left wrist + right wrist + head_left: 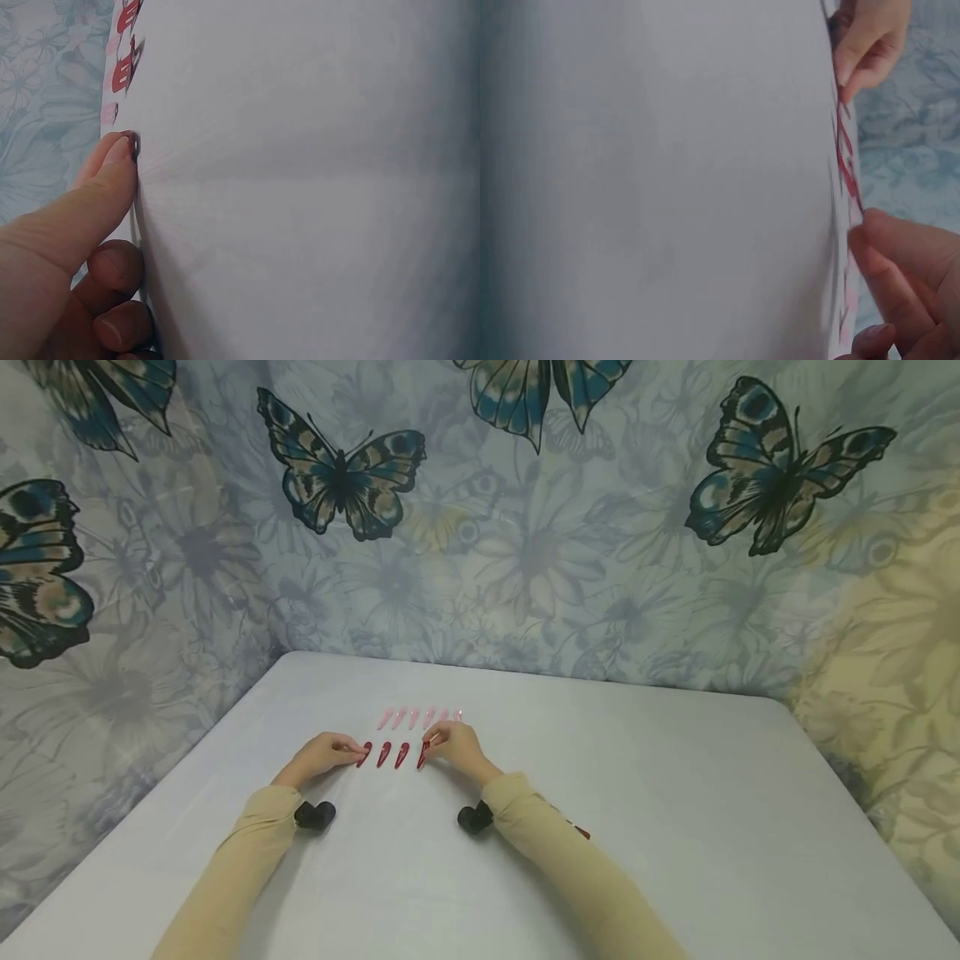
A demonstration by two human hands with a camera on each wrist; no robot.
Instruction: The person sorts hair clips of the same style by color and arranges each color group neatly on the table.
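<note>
A row of red snap hair clips point(385, 754) lies slanted on the white table. Behind it runs a row of pink snap hair clips point(414, 718), partly covered at its right end by my right hand. At the row's left end my left hand point(321, 755) pinches the leftmost red hair clip point(365, 752) between thumb and forefinger; its dark red tip shows at the fingertips in the left wrist view. My right hand point(459, 748) pinches the rightmost red hair clip point(422, 756), seen nearly edge-on in the right wrist view. Two red clips lie between the hands, touched by neither.
Beside my right forearm, a dark red piece point(581, 832) pokes out, mostly hidden by the sleeve. Black wrist devices point(315, 816) sit at both cuffs. The white table point(675, 793) ends at a butterfly-patterned cloth backdrop point(525, 552) behind and at the sides.
</note>
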